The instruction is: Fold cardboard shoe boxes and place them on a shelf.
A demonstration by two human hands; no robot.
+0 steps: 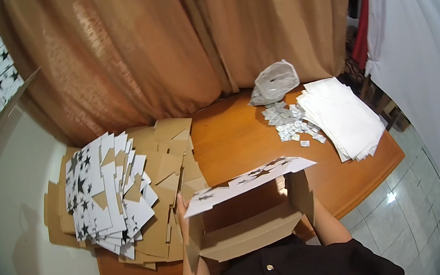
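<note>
Both hands on a half-formed cardboard box (245, 215) at the near table (231, 135) edge, just in front of the torso. Left hand (182, 212) grips the box's left wall, fingers up by the star-printed flap. Right hand (299, 194) is pressed flat against the right wall, forearm angled in from below. Stack of flat blanks (118, 196) lies left.

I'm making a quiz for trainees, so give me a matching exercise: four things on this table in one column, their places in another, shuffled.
Things:
1. star-printed box
2. stack of flat cartons
3. pile of white sheets
4. crumpled plastic bag

Places:
A. table's left side
B. by the curtain, at the back
C. table's right edge
D. held between both hands, near edge

Pairs: 1-D, 2-A, 3-C, 4-B
</note>
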